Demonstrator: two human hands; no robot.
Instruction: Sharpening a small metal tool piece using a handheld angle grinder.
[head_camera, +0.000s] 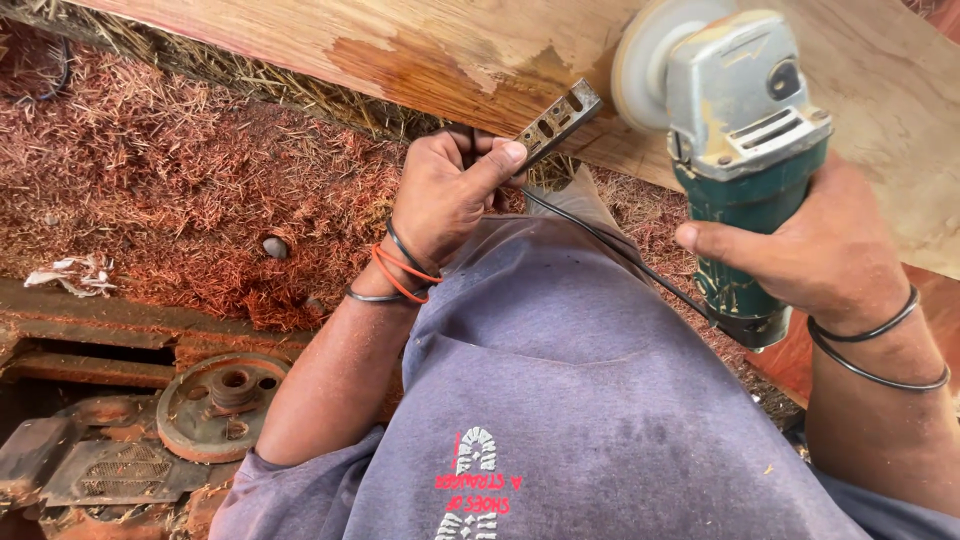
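Grinder (745, 150) looks heavy and rigid; right hand (820, 255) wraps its green body, left hand (450, 190) pinches the flat metal wrench (555, 122).

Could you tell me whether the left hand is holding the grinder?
No, the left hand grips a flat metal wrench; the right hand holds the grinder.

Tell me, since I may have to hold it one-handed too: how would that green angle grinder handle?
The angle grinder probably feels front-heavy: its grey metal head is bulky, while the right hand grips only the green body. Dust coats it, so it may be slippery. Its black cord looks floppy and could drag.
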